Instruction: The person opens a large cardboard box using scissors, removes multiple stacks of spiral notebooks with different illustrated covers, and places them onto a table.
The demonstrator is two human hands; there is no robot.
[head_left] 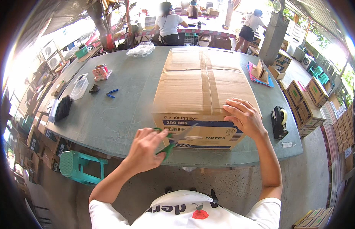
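Noted a brown carton (pixel 189 89) standing on the grey-green table (pixel 116 126), centre of frame, with flaps closed under a tape strip (pixel 208 80). Held green-handled scissors (pixel 173 143) in the left hand (pixel 144 149), lower centre, with fingers curled round the handles and blades pointing up right, in front of the carton's near face. Got motion blur there; couldn't tell if spread, or touching cardboard. Rested the right hand (pixel 244 116) on the near top edge, right of centre, with fingers bent, gripping nothing. Logged a black tape dispenser (pixel 278 124), right of frame. Judged step as scissor work at the carton, braced right-handed. Likely called next for a steady carton and blades aimed clear of the right fingers.
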